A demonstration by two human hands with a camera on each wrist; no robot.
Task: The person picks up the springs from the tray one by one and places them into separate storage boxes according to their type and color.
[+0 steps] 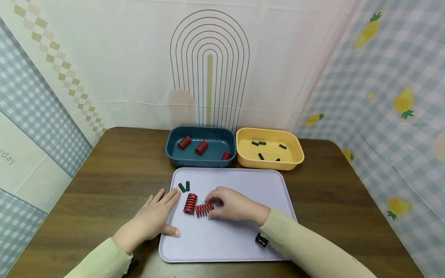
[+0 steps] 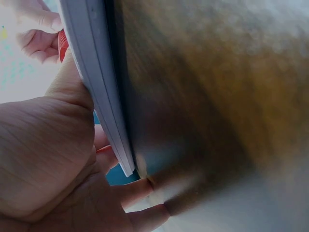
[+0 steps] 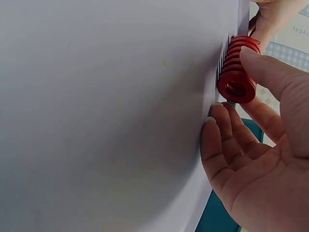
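Note:
My left hand (image 1: 154, 218) lies spread over the left rim of the lilac tray (image 1: 240, 239), fingers straight and thumb on the tray surface. In the left wrist view, its fingers (image 2: 140, 191) reach past the tray's edge. With thumb and fingers, my right hand (image 1: 234, 204) pinches a red coil spring (image 1: 204, 209) lying on its side at the tray; its round end faces the right wrist camera. Just left of it lies another red coil spring (image 1: 190, 204). Two small dark green springs (image 1: 185, 187) are near the tray's upper left corner, beyond my left fingertips.
Behind the tray, a blue bin (image 1: 199, 163) holds three red springs. A yellow bin (image 1: 271, 165) beside it contains several small dark springs. All stand on a brown wooden table (image 1: 114, 173), with patterned cloth hanging at the back and sides.

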